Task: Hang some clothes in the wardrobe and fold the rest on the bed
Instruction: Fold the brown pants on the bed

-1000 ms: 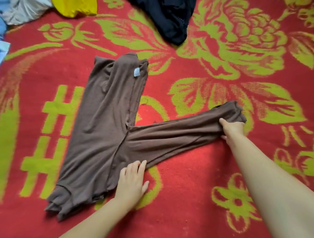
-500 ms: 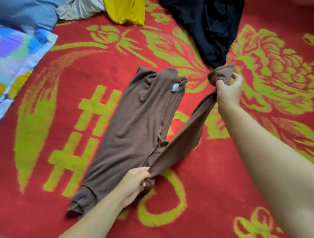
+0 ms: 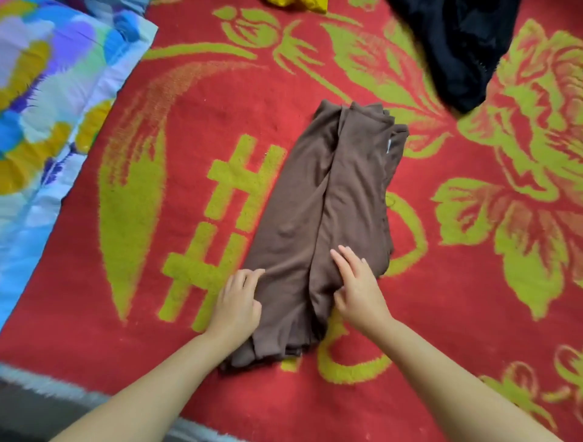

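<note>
Folding is under way: the brown garment lies as a long narrow strip mid-bed on the red blanket, left hand and right hand pressing its near end with relaxed fingers, so next comes, I judge, folding it crosswise.

A plain brown folded garment is seen on a red blanket patterned with yellow-green flowers and leaves. A black garment and a yellow cloth are seen far, a multicoloured floral sheet left.
</note>
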A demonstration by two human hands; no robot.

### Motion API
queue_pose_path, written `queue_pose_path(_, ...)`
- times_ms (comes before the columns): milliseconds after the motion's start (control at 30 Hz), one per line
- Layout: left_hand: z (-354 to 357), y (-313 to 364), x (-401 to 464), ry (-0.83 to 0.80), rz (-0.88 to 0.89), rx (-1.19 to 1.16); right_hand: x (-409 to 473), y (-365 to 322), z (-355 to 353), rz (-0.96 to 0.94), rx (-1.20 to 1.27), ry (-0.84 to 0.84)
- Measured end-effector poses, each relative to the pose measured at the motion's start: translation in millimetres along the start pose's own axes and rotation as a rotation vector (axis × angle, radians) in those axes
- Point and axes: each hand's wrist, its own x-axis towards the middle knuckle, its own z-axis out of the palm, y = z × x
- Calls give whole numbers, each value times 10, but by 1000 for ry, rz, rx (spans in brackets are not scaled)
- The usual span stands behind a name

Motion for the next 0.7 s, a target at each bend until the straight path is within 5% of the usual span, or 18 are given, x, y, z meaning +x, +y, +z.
queue_pose_path(167,-31,-500,-532,-367,666,484,-936,-406,646,-233,-375,-377)
queue_pose_path(267,-72,-671,-541,-491,701,670,-926,-502,830,-168,-445,-402)
queue_pose_path(433,-102,-555,-362,-259,791,507,-703,-539,717,-178,-471,-342)
queue_pose_path(567,-116,-418,-404,-425,503,200,-654,-447,642,-193,-280,-316)
queue_pose_path(700,-76,-226,-783,-695,538,325,-999,-290,505,-317,-275,-444)
